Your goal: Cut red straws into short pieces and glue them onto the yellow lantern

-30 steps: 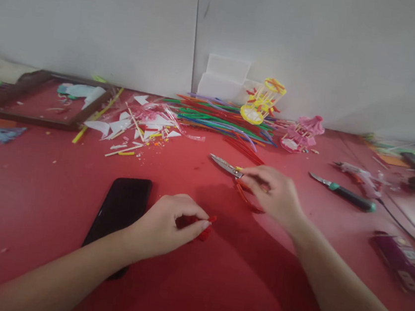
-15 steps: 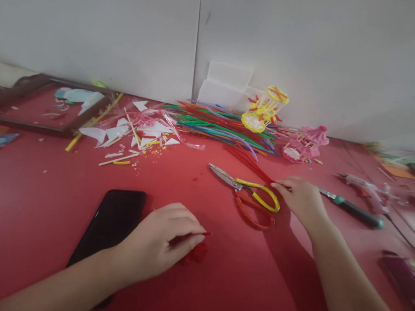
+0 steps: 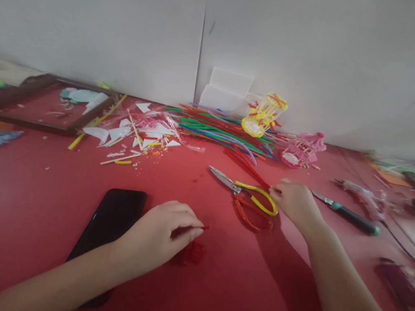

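The right hand [image 3: 295, 203] has let go of the scissors [image 3: 236, 187]. One second ago its fingers were at the handles, and now it is just past them, at the near end of the long red sticks [image 3: 246, 165]. Its fingertips are close together there and seem to touch the sticks, but it is blurry, so I cannot tell if they have a grip. The left hand [image 3: 169, 228] has stayed about where it was. Its thumb and finger are pinched tight on a small red bit [image 3: 205, 227], and only the tip pokes out. Below that hand, on the red table [image 3: 174, 181], there is a little red heap [image 3: 196, 252], too dim to count its bits. So, as I see it, the cutting tool is put down for now, and both hands are busy with red stuff: one with a short bit, one by the long sticks. The scissors lie flat on the table, with the yellow handle right beside the right fingers. The phone [image 3: 114, 215] lies partly under the left arm. The knife [image 3: 354, 217] is on the other side of the right hand. At the back, the yellow tower [image 3: 264, 116] and the pink tower [image 3: 305, 149] have not moved.
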Available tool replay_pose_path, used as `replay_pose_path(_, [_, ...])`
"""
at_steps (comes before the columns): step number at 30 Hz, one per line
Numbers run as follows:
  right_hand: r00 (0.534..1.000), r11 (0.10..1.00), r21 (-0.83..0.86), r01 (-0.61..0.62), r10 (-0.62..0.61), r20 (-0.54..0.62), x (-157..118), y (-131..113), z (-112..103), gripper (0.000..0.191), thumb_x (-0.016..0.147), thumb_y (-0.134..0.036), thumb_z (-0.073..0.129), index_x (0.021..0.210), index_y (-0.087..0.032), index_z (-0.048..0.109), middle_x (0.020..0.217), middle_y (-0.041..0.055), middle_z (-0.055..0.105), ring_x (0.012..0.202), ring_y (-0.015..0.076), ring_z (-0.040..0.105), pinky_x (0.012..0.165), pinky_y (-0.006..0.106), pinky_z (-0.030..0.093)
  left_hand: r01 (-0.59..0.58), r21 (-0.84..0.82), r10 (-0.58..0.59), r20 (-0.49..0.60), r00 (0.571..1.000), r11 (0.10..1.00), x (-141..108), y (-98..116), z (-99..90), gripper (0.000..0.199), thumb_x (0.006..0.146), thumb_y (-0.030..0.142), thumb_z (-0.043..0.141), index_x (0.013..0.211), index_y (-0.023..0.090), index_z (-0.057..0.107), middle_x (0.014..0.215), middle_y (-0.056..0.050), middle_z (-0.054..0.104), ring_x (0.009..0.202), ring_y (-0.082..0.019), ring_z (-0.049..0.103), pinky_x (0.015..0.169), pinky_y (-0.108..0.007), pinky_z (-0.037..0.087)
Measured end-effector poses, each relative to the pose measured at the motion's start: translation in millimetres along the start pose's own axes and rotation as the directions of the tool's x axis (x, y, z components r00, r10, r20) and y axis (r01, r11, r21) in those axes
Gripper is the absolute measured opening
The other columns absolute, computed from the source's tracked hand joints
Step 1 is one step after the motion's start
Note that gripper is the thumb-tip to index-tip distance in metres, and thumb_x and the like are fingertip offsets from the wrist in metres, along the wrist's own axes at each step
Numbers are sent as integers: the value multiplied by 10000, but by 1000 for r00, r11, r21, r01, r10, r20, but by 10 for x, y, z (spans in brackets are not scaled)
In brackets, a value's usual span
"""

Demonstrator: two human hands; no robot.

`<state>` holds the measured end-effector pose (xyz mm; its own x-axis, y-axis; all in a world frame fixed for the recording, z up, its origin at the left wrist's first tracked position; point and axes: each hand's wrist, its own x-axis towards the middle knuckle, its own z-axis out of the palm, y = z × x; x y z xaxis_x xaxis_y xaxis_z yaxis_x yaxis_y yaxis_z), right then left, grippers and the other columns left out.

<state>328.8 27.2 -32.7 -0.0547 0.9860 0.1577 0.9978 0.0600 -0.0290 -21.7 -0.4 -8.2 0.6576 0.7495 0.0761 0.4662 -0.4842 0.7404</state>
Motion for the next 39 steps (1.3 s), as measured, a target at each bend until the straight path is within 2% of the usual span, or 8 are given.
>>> replay_pose_path(5, [984,995,98,-13,30,-175,-39,64,-98,198,798,-268,542,688,-198,691,734,49,670,686,174,597,621,276,388,95,93,-101,62,993,991,145,115,-94,216,919,289,551,894,201,747,877,-30,736,835,-193,658,785,-328,490])
replay_pose_path(14, [912,959,281,-37,147,-384,-56,-1,-158,206,776,-351,565,698,-206,690,743,49,688,678,183,607,660,310,429,-89,355,27,176,984,931,351,83,97,199,916,262,581,971,191,758,938,-74,744,920,-271,655,839,-414,507])
replay_pose_path(20, [882,886,457,-76,273,-384,-51,-124,-155,158,735,-331,607,700,-207,697,743,44,682,688,178,600,650,300,442,-43,450,68,-39,997,892,465,-122,-70,414,956,361,501,1243,92,631,1283,-172,643,1198,-306,573,1062,-472,407])
replay_pose_path(22, [874,838,537,-95,328,-357,-50,-183,-139,164,723,-343,626,702,-198,701,727,43,681,665,171,597,634,294,445,-128,511,107,71,992,850,528,-229,-154,479,963,377,484,1381,148,531,1500,-155,462,1380,-317,421,1135,-493,320])
replay_pose_path(25, [863,732,669,-130,415,-287,-61,-324,-64,242,757,-394,613,748,-173,712,673,39,675,599,154,585,591,282,451,-360,469,191,370,909,806,598,-334,-210,448,1001,394,370,1436,329,452,1594,-10,308,1499,-289,187,1188,-536,185])
replay_pose_path(29, [884,585,796,-156,442,-151,-108,-608,90,393,825,-499,549,816,-145,720,645,41,681,524,132,560,507,254,427,-448,442,220,476,851,777,628,-367,-198,543,992,486,319,1509,319,290,1612,-5,229,1512,-275,95,1204,-543,86])
replay_pose_path(34, [920,529,828,-189,391,-40,-157,-841,149,335,786,-478,616,795,-162,729,721,39,707,639,153,608,607,263,453,-283,591,37,392,919,755,660,-489,-289,704,959,605,276,1540,217,187,1629,-35,116,1516,-298,14,1199,-552,61])
replay_pose_path(39, [927,553,806,-212,375,-13,-183,-733,93,309,751,-466,630,748,-169,715,722,42,685,673,172,595,649,287,448,-70,755,-40,126,991,652,728,-676,-407,827,935,657,259,1529,83,220,1628,-131,77,1513,-336,9,1193,-564,10])
